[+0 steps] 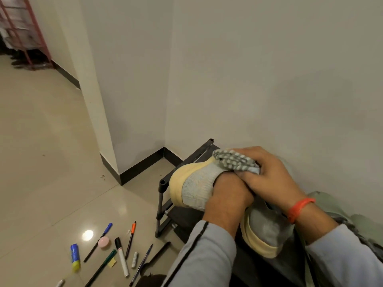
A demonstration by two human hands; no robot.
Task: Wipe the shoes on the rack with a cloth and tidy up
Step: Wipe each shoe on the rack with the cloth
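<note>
Sleeves nearest, then left hand (226,195) gripping shoe (196,187) held above rack (165,214), right hand (267,172) clutching cloth (234,161) pressed to upper — wiping judged midway — second shoe (267,230) and pens (122,255) on floor pending.

Plain grey-white walls (269,69) meet in a corner, edged with dark skirting (141,168), above a glossy beige tiled floor (41,141). A bright spot of light (87,235) reflects off the tiles. A red metal frame (31,32) stands at the far end, top left.
</note>
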